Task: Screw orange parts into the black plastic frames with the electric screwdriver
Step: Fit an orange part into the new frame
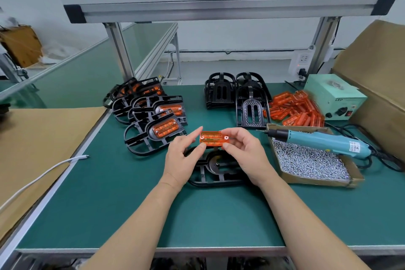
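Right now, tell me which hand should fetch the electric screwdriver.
Right. The electric screwdriver lies on the screw box beside the right hand; the left hand would have to cross over. Both hands pinch the orange part above the black frame.

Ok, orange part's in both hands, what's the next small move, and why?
Probably lower the orange part onto the black frame beneath it. Your left hand and right hand pinch its ends just above that frame, and the screwdriver lies untouched on the screw box.
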Demonstrator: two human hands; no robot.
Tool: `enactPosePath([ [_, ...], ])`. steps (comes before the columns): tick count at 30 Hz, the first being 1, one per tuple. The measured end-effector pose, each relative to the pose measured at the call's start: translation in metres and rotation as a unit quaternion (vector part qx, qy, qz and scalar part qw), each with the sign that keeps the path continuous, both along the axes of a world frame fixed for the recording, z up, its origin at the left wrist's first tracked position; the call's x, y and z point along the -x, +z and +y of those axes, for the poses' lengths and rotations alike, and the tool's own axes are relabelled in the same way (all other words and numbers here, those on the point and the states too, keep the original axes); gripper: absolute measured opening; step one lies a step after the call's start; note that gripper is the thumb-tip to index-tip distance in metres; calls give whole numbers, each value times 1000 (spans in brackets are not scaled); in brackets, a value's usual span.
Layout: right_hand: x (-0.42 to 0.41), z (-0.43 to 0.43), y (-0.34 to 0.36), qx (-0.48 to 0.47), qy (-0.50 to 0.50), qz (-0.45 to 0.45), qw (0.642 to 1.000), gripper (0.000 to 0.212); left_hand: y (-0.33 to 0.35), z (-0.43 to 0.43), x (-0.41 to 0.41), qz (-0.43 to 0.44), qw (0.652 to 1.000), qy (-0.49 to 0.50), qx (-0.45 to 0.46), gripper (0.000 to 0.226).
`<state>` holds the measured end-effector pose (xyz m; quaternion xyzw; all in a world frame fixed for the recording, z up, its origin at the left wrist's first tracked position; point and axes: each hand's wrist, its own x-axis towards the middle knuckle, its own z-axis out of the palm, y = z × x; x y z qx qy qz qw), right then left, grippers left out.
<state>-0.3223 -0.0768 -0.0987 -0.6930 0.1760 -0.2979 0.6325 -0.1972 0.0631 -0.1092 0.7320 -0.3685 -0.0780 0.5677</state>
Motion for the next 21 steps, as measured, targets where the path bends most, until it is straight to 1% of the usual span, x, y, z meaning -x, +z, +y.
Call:
enactPosePath([
  [10,1,1,2,-6,6,2,1000,36,0,1,0,-11,1000,7,-14,40],
  [18,1,1,2,0,-1,-5,1000,29,-1,1,-1,-25,999,13,-23,38],
  [21,0,0,2,-5,-3,-10,1000,28,-1,1,-1,-26,999,15,-25,44],
])
